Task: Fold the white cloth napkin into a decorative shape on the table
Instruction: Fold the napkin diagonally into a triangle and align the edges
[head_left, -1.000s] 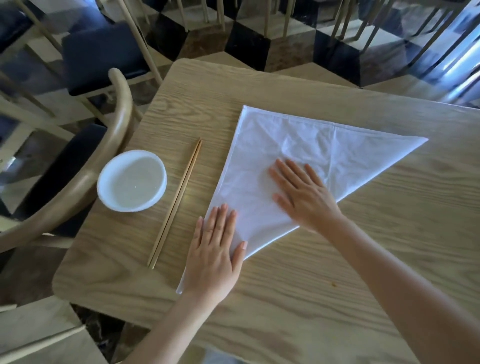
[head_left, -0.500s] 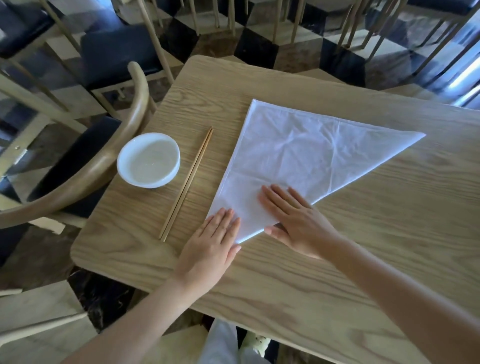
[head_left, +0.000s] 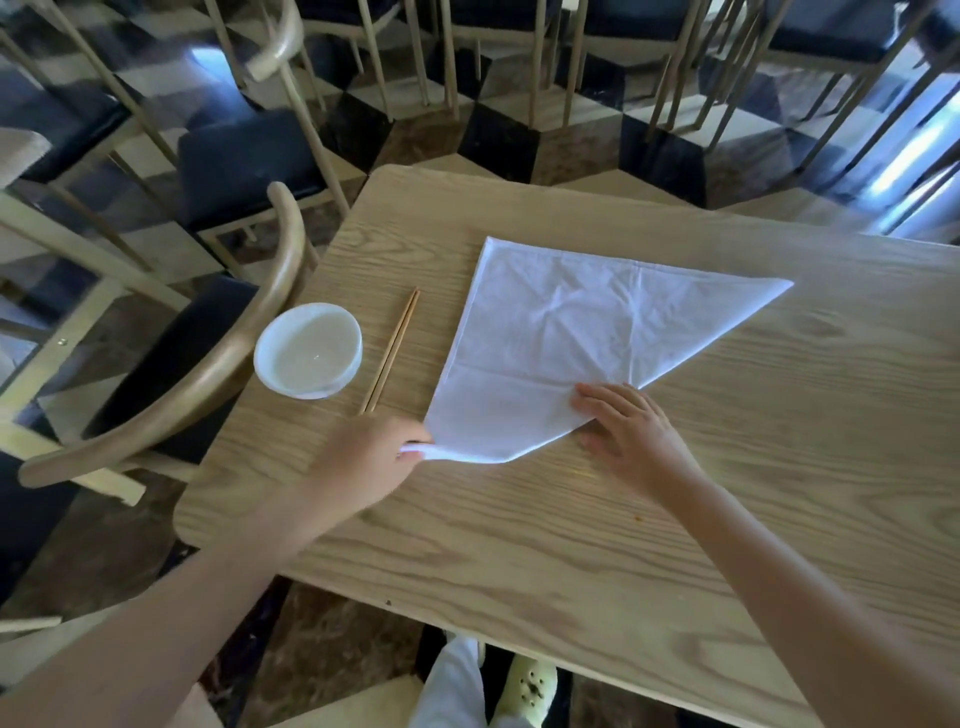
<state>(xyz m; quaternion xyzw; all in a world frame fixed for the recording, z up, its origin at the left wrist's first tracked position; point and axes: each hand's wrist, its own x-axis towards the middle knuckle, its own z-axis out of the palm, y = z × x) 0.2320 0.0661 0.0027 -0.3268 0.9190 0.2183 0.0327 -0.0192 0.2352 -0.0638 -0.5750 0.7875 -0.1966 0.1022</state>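
Napkin: a white cloth napkin (head_left: 566, 353), folded into a creased triangle, lies flat on the light wooden table (head_left: 779, 493); one tip points right toward the far side, another sits at the far left, and the near tip is lifted and turned under at the person's left hand.
Left hand: the left hand (head_left: 371, 457) is at the napkin's near corner, fingers closed in a pinch on the rolled-up tip of the cloth; the hand is slightly blurred.
Right hand: the right hand (head_left: 631, 434) rests palm-down on the napkin's lower right edge, fingers together and extended, fingertips on the cloth, heel of the hand on the bare table.
Chopsticks: a pair of slim wooden chopsticks (head_left: 392, 351) lies just left of the napkin, roughly parallel to its left edge, not touching it.
Bowl: a small round white bowl (head_left: 308, 351) sits left of the chopsticks, near the table's left edge.
Chair: a curved wooden chair (head_left: 228, 353) with a dark seat stands beside that edge.
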